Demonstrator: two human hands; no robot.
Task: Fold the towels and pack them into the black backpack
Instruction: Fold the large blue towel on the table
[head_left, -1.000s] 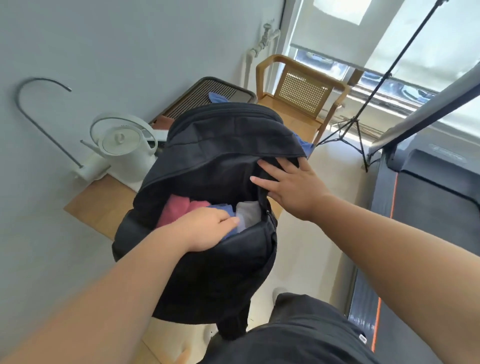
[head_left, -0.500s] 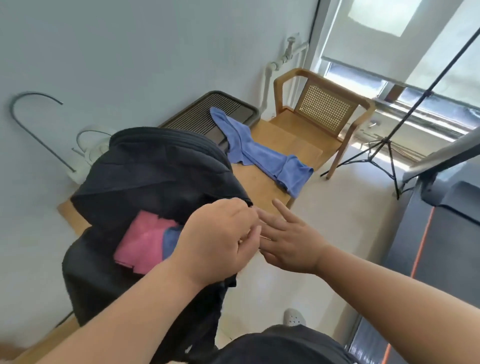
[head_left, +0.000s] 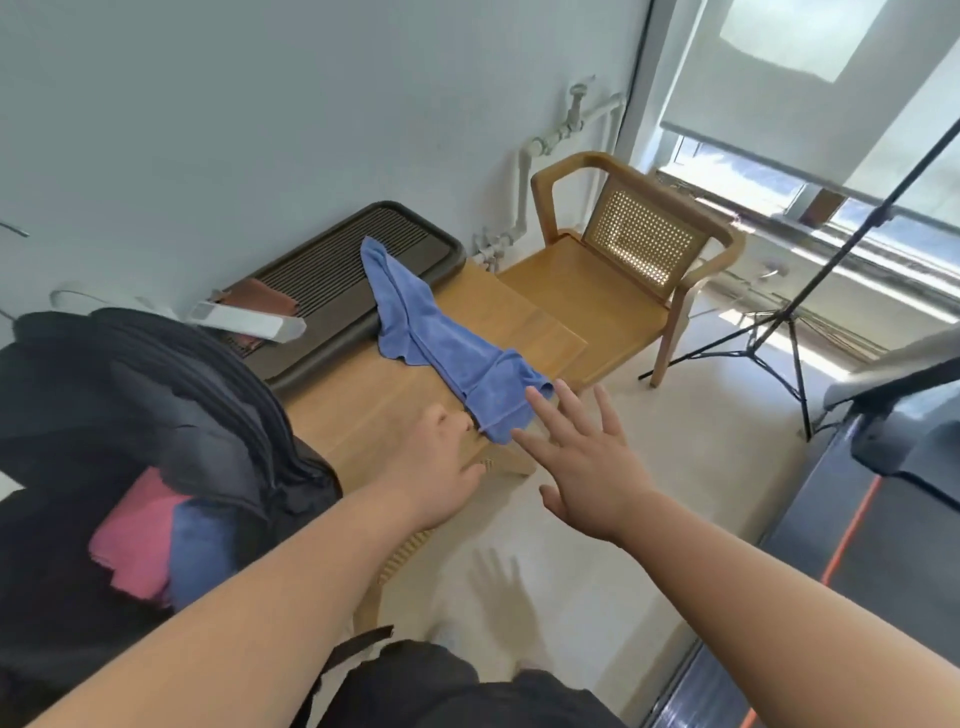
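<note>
I see a wooden surface (head_left: 363, 410) running along the pale wall toward 12 o'clock. At about 11 o'clock a dark slatted tray (head_left: 332, 270) lies on it, with a white object (head_left: 244, 322) that I cannot identify across its near-left corner. At 1 o'clock, 1 wooden chair (head_left: 582, 291) with a cane back stands just beside the surface's far end. A black tripod (head_left: 779, 332) stands at 2 o'clock below a roller blind (head_left: 779, 104). A treadmill (head_left: 883, 545) with an orange stripe fills 4 o'clock.
</note>
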